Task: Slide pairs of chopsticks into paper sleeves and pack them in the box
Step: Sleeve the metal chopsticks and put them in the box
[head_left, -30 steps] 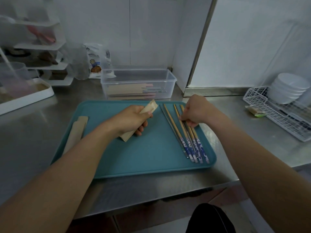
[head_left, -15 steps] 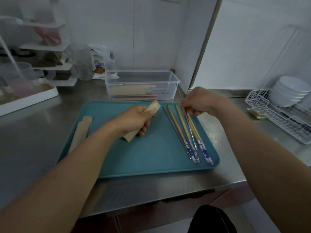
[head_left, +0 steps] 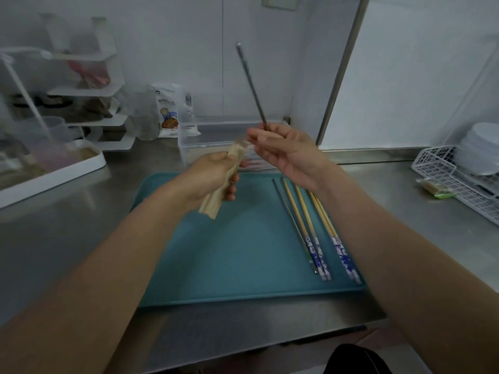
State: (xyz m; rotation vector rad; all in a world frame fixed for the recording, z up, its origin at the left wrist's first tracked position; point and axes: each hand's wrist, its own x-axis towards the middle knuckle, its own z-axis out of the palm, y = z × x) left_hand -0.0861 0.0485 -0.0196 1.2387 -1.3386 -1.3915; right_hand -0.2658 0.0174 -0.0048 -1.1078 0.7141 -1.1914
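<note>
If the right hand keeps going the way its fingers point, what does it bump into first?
Probably the open top of the paper sleeve that the left hand holds; the right hand points left toward it. Depth is unclear.

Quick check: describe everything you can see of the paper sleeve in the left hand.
The paper sleeve is a long, flat tan strip that looks like kraft paper. The left hand grips it round its middle, lifted above the teal tray, tilted with its upper end toward the right hand. That upper end is blurred; the lower end pokes out below the fingers. Nothing is inserted yet.
</note>
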